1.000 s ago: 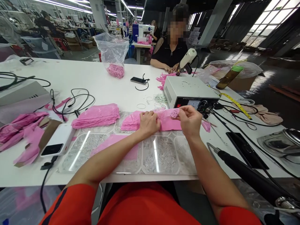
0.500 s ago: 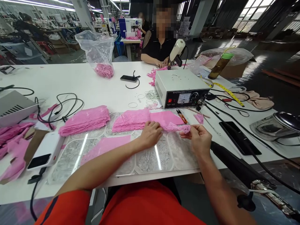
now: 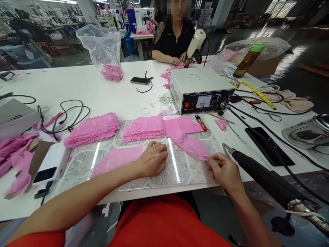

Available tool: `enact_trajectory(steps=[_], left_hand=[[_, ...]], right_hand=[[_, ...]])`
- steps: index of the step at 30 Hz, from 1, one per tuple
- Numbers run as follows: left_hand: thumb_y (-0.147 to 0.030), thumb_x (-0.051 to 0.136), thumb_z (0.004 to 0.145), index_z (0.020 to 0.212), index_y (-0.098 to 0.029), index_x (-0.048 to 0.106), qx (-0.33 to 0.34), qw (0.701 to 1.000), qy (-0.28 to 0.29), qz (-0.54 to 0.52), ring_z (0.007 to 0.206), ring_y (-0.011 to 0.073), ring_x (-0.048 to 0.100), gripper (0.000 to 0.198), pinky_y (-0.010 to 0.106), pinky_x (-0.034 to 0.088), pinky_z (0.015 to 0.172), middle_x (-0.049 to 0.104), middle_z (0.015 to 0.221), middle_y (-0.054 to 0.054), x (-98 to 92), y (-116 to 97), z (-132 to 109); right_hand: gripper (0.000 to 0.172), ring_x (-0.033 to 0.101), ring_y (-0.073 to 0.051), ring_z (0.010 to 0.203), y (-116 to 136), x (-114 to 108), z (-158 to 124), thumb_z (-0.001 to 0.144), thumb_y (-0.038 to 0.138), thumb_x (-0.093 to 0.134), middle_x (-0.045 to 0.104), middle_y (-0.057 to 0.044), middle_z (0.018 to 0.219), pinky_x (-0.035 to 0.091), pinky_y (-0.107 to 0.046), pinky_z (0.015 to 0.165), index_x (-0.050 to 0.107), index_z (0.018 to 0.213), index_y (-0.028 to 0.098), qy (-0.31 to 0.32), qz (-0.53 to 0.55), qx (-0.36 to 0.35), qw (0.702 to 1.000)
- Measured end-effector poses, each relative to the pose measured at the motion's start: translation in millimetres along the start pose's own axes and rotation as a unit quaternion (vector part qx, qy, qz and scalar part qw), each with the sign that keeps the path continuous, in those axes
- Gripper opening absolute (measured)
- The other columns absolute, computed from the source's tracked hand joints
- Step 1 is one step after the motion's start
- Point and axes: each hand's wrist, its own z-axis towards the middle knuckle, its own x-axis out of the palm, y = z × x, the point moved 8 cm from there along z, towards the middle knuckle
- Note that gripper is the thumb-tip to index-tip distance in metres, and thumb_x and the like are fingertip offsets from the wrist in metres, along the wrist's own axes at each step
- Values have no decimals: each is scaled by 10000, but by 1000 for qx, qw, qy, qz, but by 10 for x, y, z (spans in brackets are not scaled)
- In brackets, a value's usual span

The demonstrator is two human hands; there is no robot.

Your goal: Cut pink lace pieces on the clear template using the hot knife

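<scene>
My right hand pinches the lower right end of a pink lace piece, which stretches up and left across the clear mat. My left hand is curled low over the mat, near the middle; whether its fingers hold anything is hidden. Just above it lies a stack of pink lace pieces, with flat pink fabric at its right. A second pink stack is farther left. One sheer pink piece lies partly beneath my left forearm.
A grey control box stands behind the fabric. Orange-handled snips lie before it. A black handheld tool with a metal tip is right of my right hand. Across the table a person handles pink strips. A white power bank lies left.
My right hand has drawn the lace piece's end down toward me, so it is more spread out. My left hand has moved left and down, off the fabric. The view has shifted slightly.
</scene>
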Motion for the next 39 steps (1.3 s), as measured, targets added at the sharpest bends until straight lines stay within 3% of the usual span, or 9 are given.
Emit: enact_trajectory(steps=[5,9,14,23,27,30,32,36,39], left_hand=[[-229,404,1003,938,-179,667,5,1000,-6,26,889,180,536,275,366,329,865,637,990,65,122,77,219],[-223,415,1001,915,-184,678,2,999,-2,35,908,188,534,280,363,316,849,635,1020,69,209,172,510],[-154,410,971,851,-153,655,10,999,18,41,922,196,529,273,364,317,873,638,1030,81,231,173,619],[-159,560,786,722,-157,596,29,993,104,-46,847,181,557,73,366,362,873,634,946,60,11,-68,75],[-295,534,919,1001,-166,645,45,994,72,-73,1087,238,574,190,414,349,996,622,1210,110,-44,-92,-35],[-351,491,975,1278,-180,557,65,996,49,-21,1334,303,435,354,482,283,1092,496,1441,135,56,-95,-89],[-353,465,993,1332,-187,522,61,997,49,5,1357,304,418,382,468,314,1083,487,1457,127,133,-118,-166],[-343,486,982,1238,-173,591,30,999,32,25,1250,300,516,326,422,404,967,569,1358,126,91,-190,-275],[-245,458,987,1062,-168,661,-14,999,41,4,1079,228,599,229,379,409,904,643,1212,101,-41,-73,-113]], right_hand=[[226,472,-120,330,-154,-103,10,692,425,577,572,14,452,368,-248,374,540,607,219,-13,-32,52,998],[241,483,-122,355,-149,-99,43,723,440,575,593,9,480,373,-250,399,552,636,217,-27,-31,37,998],[227,471,-128,351,-165,-95,25,746,433,575,589,9,484,374,-268,405,563,676,217,-42,-5,34,999],[226,514,-128,456,-43,-130,-150,796,402,538,593,13,526,389,-260,497,551,655,225,-18,-167,-69,983],[311,554,-148,498,121,-63,-182,791,527,581,568,26,543,412,-266,533,590,823,218,-46,-220,-128,966],[274,587,-171,552,168,43,-170,802,451,560,625,2,635,383,-276,535,609,929,214,-51,-306,-176,934],[227,590,-175,559,106,41,-158,814,363,507,657,-20,684,354,-280,522,618,939,209,-58,-344,-187,918],[220,567,-170,525,-33,-126,-142,791,292,464,636,-19,622,344,-281,505,622,913,198,-85,-326,-166,927],[195,562,-149,528,84,-103,-86,805,343,502,634,0,619,397,-271,535,618,888,209,-51,-243,-171,953]])
